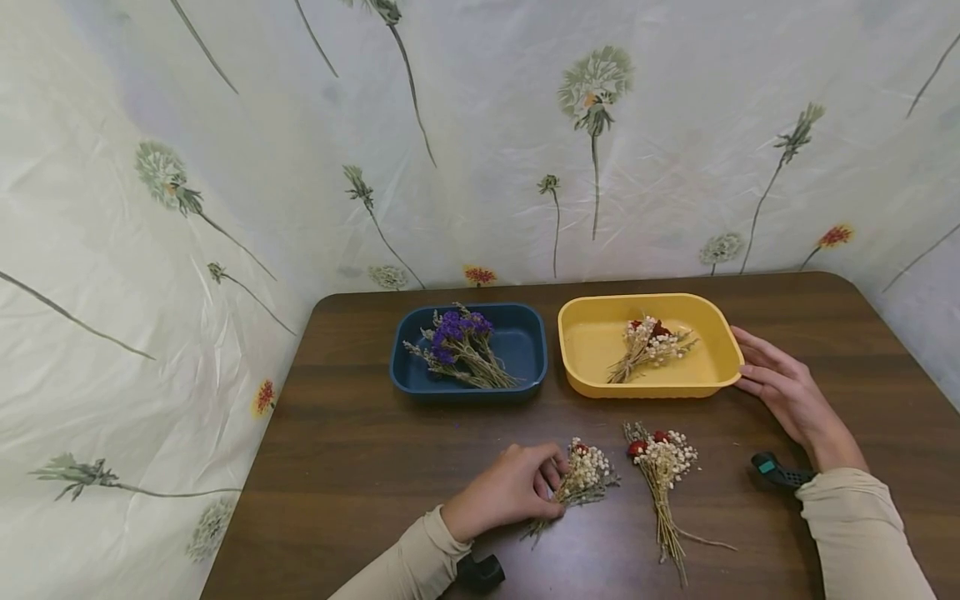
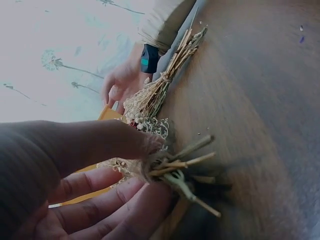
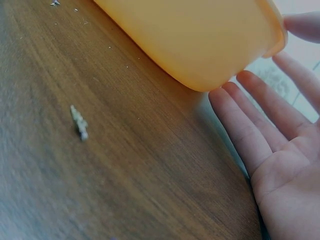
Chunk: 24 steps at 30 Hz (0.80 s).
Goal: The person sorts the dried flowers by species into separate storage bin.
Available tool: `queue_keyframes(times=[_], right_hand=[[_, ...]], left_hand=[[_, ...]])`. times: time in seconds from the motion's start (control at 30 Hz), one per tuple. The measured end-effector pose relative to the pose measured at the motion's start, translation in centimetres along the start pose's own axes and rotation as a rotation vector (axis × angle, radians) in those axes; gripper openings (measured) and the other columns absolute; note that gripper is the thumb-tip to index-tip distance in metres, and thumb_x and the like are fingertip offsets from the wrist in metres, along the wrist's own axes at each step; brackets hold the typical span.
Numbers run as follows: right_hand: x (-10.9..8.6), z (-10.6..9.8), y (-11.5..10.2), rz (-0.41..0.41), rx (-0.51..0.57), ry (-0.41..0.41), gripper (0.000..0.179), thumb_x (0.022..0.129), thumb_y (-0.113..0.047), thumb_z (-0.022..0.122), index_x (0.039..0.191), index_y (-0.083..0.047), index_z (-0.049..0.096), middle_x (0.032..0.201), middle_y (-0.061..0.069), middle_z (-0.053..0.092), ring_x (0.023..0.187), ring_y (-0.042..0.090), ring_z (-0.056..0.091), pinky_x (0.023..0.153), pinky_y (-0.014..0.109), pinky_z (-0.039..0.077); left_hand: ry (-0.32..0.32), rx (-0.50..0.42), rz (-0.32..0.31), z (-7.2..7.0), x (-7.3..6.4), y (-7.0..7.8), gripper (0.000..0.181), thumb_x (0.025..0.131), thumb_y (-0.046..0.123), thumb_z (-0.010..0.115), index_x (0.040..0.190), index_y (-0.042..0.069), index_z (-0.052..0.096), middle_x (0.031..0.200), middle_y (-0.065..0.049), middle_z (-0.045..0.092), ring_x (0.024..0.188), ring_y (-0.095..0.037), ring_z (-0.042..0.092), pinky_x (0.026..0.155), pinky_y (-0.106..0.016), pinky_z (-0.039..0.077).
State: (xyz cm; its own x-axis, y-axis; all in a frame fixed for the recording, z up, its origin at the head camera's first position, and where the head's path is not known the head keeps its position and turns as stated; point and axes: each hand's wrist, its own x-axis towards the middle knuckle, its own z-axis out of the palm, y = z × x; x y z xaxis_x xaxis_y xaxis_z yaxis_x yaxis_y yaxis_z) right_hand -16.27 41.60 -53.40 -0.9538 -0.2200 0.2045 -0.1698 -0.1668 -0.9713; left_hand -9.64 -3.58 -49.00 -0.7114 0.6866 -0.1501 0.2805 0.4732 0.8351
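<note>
My left hand (image 1: pixel 513 487) pinches a small bunch of dried flowers (image 1: pixel 588 467) between thumb and fingers, low over the table. Its white and red heads point right; in the left wrist view the tied stems (image 2: pixel 185 165) stick out past the fingertips. My right hand (image 1: pixel 787 396) touches the right end of a yellow tray (image 1: pixel 652 390) with fairly straight fingers (image 3: pixel 240 120). In that tray lies another bunch with white and dark red flowers (image 1: pixel 652 342). A third such bunch (image 1: pixel 663 475) lies on the table between the hands.
A blue tray (image 1: pixel 468 393) holding purple dried flowers (image 1: pixel 457 333) stands left of the yellow one. Both are near the back edge of the brown table (image 1: pixel 337 467). Small plant bits (image 3: pixel 79 122) lie on the wood. A flower-printed curtain (image 1: pixel 480 150) hangs behind.
</note>
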Motion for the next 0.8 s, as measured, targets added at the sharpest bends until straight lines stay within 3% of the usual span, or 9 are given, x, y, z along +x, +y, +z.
queue_keyframes(times=[0.27, 0.47, 0.8], right_hand=[[0.0, 0.0, 0.0, 0.012, -0.001, 0.001, 0.057, 0.106, 0.009, 0.036, 0.161, 0.005, 0.023, 0.152, -0.003, 0.054, 0.129, 0.003, 0.062, 0.094, 0.02, 0.057], [0.0, 0.0, -0.1, 0.019, -0.013, 0.011, 0.058, 0.106, 0.009, 0.037, 0.162, 0.003, 0.024, 0.151, -0.005, 0.055, 0.129, 0.002, 0.062, 0.094, 0.019, 0.057], [-0.1, 0.0, -0.1, 0.014, -0.006, 0.008, 0.058, 0.105, 0.01, 0.036, 0.162, 0.004, 0.024, 0.151, -0.004, 0.056, 0.129, 0.003, 0.062, 0.094, 0.019, 0.057]], left_hand=[[0.0, -0.127, -0.016, -0.4, 0.4, -0.7, 0.035, 0.08, 0.005, 0.087, 0.109, 0.012, 0.067, 0.089, 0.005, 0.072, 0.07, 0.004, 0.066, 0.074, -0.016, 0.056], [0.011, -0.239, 0.003, -0.9, 0.5, -1.1, 0.036, 0.083, 0.003, 0.084, 0.113, 0.01, 0.066, 0.095, 0.0, 0.073, 0.073, 0.0, 0.069, 0.07, -0.02, 0.059], [0.055, -0.264, 0.017, -1.6, 1.1, -1.1, 0.035, 0.083, 0.002, 0.083, 0.114, 0.009, 0.066, 0.097, -0.005, 0.073, 0.075, -0.001, 0.069, 0.069, -0.021, 0.059]])
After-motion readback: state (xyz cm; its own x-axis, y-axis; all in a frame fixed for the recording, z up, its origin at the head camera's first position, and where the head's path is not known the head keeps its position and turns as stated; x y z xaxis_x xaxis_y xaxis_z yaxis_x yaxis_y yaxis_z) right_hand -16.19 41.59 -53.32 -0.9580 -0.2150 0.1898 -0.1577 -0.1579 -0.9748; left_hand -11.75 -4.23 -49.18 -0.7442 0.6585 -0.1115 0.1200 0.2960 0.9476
